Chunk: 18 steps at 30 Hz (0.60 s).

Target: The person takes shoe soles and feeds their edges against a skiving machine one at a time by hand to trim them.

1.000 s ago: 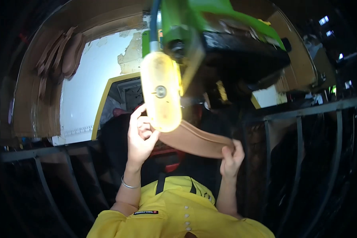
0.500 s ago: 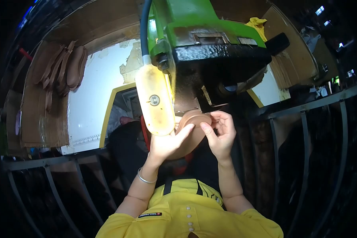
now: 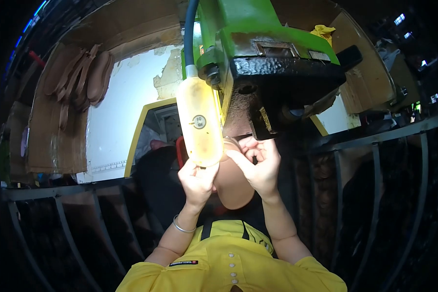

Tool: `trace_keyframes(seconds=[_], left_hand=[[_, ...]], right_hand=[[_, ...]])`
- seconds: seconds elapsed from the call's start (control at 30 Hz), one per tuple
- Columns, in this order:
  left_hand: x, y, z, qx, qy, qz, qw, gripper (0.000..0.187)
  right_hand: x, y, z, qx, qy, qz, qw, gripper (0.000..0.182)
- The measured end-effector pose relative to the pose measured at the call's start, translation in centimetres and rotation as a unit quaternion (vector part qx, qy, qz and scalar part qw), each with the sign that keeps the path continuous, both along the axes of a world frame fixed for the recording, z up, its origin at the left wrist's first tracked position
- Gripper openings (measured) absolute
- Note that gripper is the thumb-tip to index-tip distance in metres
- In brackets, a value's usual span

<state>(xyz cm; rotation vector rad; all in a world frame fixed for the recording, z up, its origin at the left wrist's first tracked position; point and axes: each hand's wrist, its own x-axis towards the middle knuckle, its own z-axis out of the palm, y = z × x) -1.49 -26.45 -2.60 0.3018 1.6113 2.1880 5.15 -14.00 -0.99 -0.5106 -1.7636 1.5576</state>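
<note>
Hands at work beneath a green machine point(image 3: 250, 31): a person in a yellow shirt point(image 3: 228, 258) steadies a brown sole-shaped piece point(image 3: 236, 187) at the centre of the frame, its rounded lower end hanging over the dark lap and its upper end just below the machine's black underside. The right hand point(image 3: 261, 165), right of centre, grasps the piece near its upper end, the thumb laid along the edge and the other fingers curled close to it. The left hand point(image 3: 198, 186), a silver bangle point(image 3: 182, 226) on its wrist, is bent in against the piece's left edge; the lamp covers part of its fingers, and whether they pinch the edge cannot be told.

The glowing yellow lamp point(image 3: 199, 121), long and rounded, hangs from a dark cable point(image 3: 191, 39) just left of centre, its lower end directly over the left hand. At upper left, similar brown pieces point(image 3: 98, 80) lean together in a cardboard box point(image 3: 48, 146) beside a white tabletop point(image 3: 112, 112) with yellow edging. A yellow cloth point(image 3: 322, 33) lies at upper right, near the machine. Metal racks point(image 3: 377, 194) flank the person at lower left and lower right.
</note>
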Motion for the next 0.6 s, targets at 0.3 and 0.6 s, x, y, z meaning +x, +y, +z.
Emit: trace_keyframes(seconds=[0.3,0.6], left_hand=[[-2.0,0.0,-0.6,-0.083,0.317,-0.032,0.944,0.024],[-21.2,-3.9,-3.7,-0.250,0.430,0.160,0.852,0.027]], right_hand=[[1.7,1.1,0.1,0.007,0.002,-0.004,1.000,0.033],[7.4,12.0,6.0,0.006,0.138,-0.349,0.927,0.038]])
